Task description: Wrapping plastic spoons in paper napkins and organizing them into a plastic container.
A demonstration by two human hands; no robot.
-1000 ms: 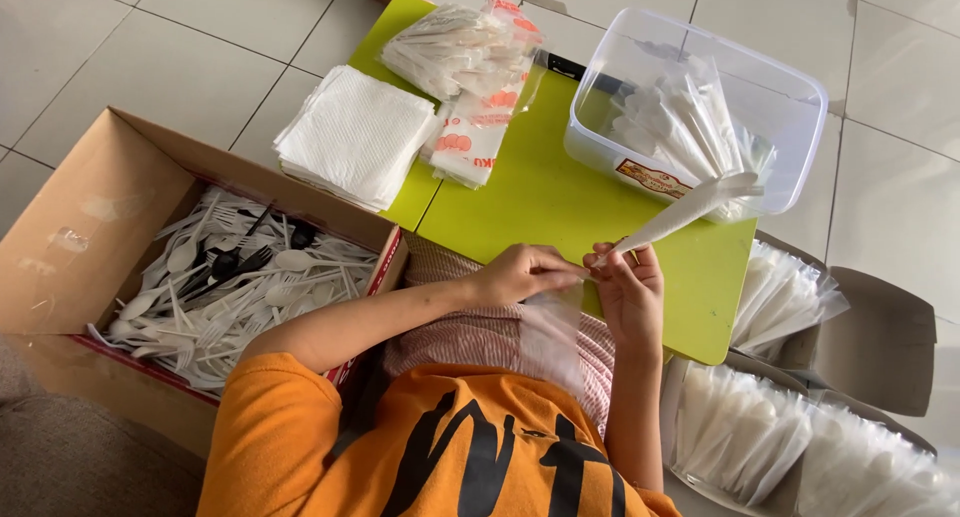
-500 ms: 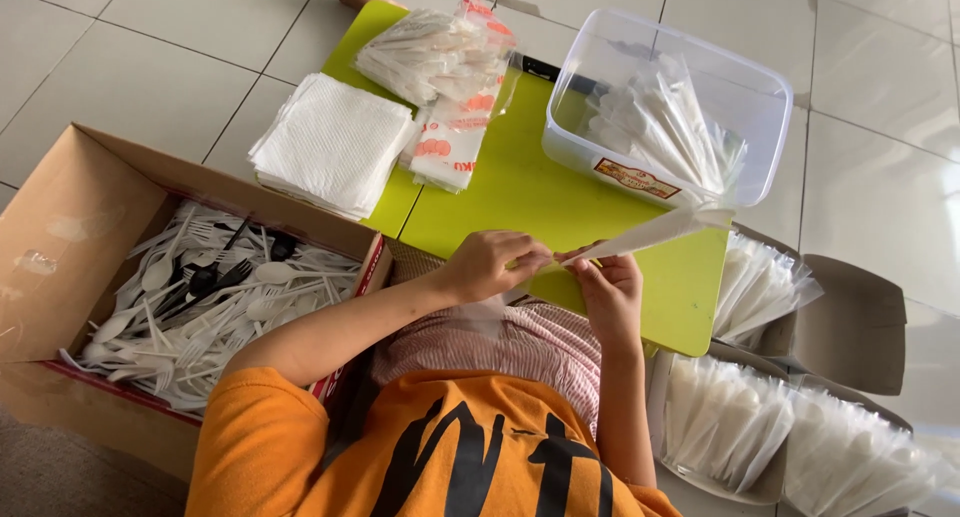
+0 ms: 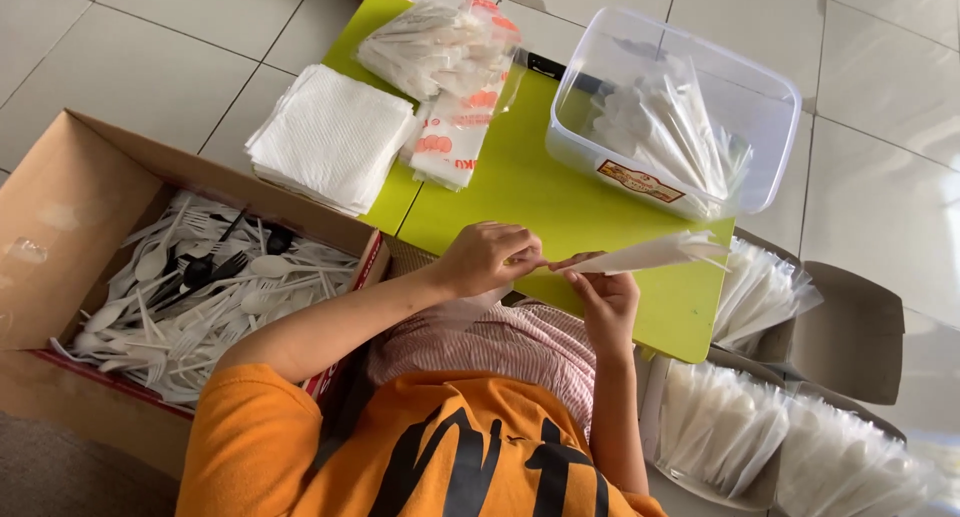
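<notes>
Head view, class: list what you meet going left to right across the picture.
Cardboard box of plastic cutlery → stack of white napkins → left hand → right hand → clear plastic tub of packed sets → cardboard box of filled sleeves.

One head view, looking steeply down from above.

The camera sits close over the orange shirt, facing toward twelve o'clock across the green bench; hands at centre, cardboard box at nine o'clock, tiled floor beyond.

Red-printed clear packets beside labelled clear tub.
</notes>
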